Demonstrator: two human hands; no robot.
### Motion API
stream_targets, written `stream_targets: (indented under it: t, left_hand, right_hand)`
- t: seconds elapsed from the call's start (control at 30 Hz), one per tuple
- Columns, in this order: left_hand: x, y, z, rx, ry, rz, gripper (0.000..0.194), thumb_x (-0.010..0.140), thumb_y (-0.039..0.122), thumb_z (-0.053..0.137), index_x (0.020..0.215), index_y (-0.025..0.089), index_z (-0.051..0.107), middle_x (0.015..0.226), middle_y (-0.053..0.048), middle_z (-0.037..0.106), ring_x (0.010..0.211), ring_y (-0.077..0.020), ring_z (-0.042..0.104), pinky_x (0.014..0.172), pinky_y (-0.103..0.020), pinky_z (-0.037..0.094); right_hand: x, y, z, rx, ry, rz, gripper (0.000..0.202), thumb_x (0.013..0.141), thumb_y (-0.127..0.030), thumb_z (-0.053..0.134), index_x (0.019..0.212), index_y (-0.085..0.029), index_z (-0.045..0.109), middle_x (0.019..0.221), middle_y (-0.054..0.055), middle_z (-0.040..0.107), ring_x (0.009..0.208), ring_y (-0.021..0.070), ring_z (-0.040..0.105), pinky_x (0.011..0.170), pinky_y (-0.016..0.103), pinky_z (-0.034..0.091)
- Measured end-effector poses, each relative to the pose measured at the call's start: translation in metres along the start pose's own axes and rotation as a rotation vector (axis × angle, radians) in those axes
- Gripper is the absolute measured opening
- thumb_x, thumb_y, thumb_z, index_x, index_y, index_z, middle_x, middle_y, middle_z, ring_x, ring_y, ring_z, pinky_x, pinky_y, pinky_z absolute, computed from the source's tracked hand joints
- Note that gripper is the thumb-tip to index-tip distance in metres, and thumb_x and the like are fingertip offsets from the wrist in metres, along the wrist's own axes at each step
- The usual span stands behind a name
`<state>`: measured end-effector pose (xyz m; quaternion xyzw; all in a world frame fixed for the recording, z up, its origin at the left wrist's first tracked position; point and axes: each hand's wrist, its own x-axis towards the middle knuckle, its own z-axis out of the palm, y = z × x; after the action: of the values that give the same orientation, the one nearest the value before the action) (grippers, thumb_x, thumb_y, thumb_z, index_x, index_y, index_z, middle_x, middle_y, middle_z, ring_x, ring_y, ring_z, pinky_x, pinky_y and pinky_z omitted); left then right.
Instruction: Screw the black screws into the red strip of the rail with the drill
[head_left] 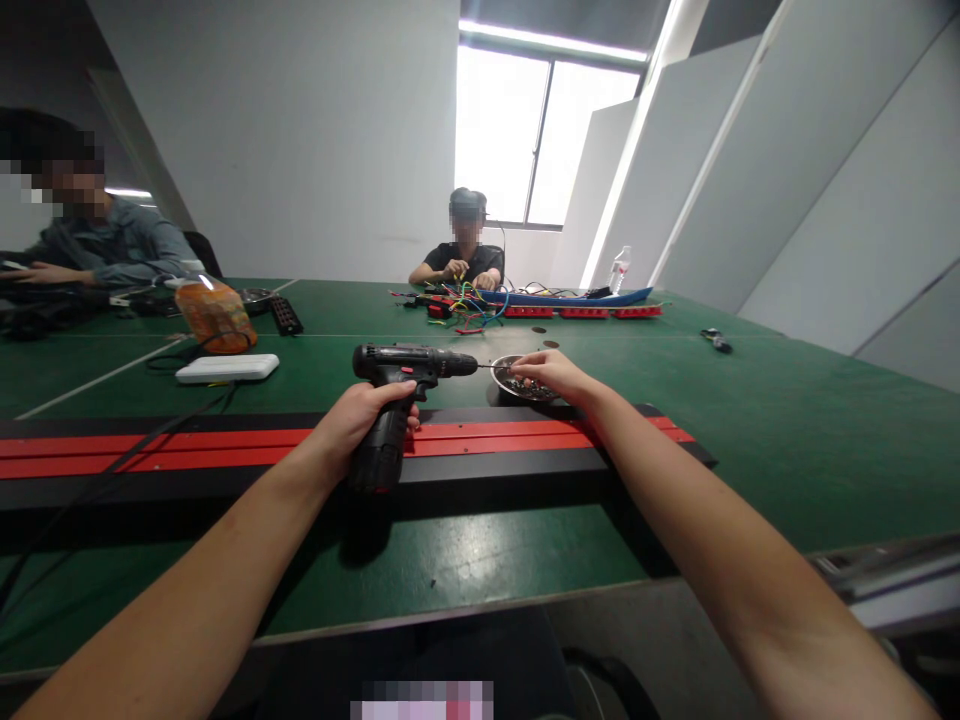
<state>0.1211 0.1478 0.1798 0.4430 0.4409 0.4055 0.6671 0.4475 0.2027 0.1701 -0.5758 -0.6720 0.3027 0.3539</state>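
My left hand (pixel 367 415) grips a black cordless drill (pixel 394 362) by its handle, the thumb near the trigger. The drill's long bit points right, towards my right hand (pixel 551 372). Those fingers are pinched at the bit's tip, over a round metal bowl (pixel 496 384) of small dark screws (pixel 529 387). Whatever they pinch is too small to make out. Beneath both hands a long black bar with a red top (pixel 450 438) lies across the table.
On the green table (pixel 787 430) are a white power adapter (pixel 229 369), an orange-filled bottle (pixel 216 315) and a black cable (pixel 142 440). Farther back, a person (pixel 465 255) sits behind coloured wires (pixel 469 305) and red-and-blue strips (pixel 585 310). Another person (pixel 120 245) sits at left.
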Motion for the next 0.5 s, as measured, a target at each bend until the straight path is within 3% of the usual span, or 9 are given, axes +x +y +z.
stream_targets:
  t: [0.5]
  left_hand:
    - [-0.0015, -0.0004, 0.0004, 0.007, -0.005, 0.001, 0.023, 0.077, 0.03, 0.073, 0.078, 0.008, 0.068, 0.072, -0.01, 0.066, 0.059, -0.0163, 0.065, 0.056, -0.026, 0.056]
  right_hand:
    - [0.0012, 0.0013, 0.0002, 0.018, -0.018, -0.011, 0.039, 0.074, -0.045, 0.075, 0.096, -0.013, 0.078, 0.087, 0.01, 0.072, 0.075, 0.0197, 0.059, 0.065, 0.03, 0.043]
